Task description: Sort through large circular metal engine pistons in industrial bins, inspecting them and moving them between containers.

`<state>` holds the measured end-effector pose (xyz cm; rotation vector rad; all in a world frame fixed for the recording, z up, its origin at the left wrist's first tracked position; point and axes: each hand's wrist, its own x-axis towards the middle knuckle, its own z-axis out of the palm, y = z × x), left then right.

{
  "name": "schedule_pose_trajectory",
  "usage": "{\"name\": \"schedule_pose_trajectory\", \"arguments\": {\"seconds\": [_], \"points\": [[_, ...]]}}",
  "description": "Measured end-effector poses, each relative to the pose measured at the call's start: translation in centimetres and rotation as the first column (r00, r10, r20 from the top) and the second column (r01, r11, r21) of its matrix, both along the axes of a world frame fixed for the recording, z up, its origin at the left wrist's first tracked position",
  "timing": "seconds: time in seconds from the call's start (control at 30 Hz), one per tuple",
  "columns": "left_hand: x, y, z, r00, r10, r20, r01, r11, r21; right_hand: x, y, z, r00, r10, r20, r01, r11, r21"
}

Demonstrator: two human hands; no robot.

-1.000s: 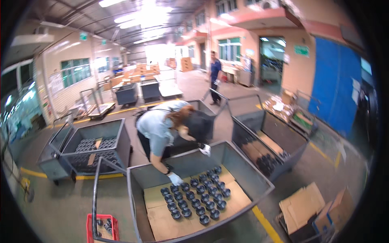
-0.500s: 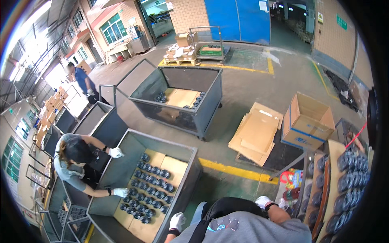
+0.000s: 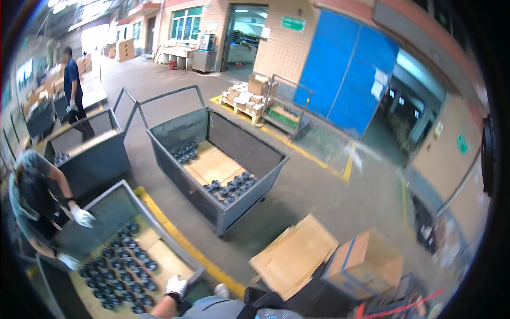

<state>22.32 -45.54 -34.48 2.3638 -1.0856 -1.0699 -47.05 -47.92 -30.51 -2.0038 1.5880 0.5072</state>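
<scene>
My left hand, in a white glove with a dark band at the wrist, is low in the view beside the near rim of a grey metal bin. Its fingers look loosely apart and hold nothing; whether they touch the rim I cannot tell. Rows of dark round metal parts stand on cardboard inside this bin. My right hand is out of view. Across the bin a co-worker in a grey top leans over it, white-gloved hands above the far side.
A second grey bin holds clusters of dark parts on cardboard. Flattened cardboard and an open carton lie at the lower right. Another person stands at the far left near a third bin. A loaded pallet and trolley stand behind.
My view has swung right and up, so the bins sit further left. My right hand and the rack of parts beside it have left the view. My left hand now appears nearer the bin's corner.
</scene>
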Motion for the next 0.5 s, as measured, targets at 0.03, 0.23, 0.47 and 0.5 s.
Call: {"name": "schedule_pose_trajectory", "arguments": {"seconds": [0.03,0.23,0.47,0.5], "points": [[-0.2,-1.1,0.3,0.996,0.09,-0.01,-0.091,0.995,-0.041,-1.8,-2.8,2.6,0.997,0.05,-0.057,-0.05,0.999,-0.002],[2.8,-4.3,-4.6,0.898,-0.423,-0.125,0.432,0.901,0.051,3.4,-14.2,3.1,0.909,0.391,-0.142,-0.383,0.92,0.08],[1.0,-3.1,-9.1,0.942,-0.326,-0.078,0.326,0.945,-0.023,11.6,-34.7,-1.3,0.611,0.771,-0.182,-0.771,0.631,0.088],[2.5,-3.5,-8.4,0.955,-0.292,-0.05,0.292,0.956,-0.009,13.1,-37.4,-2.3,0.559,0.807,-0.188,-0.81,0.581,0.083]]}}
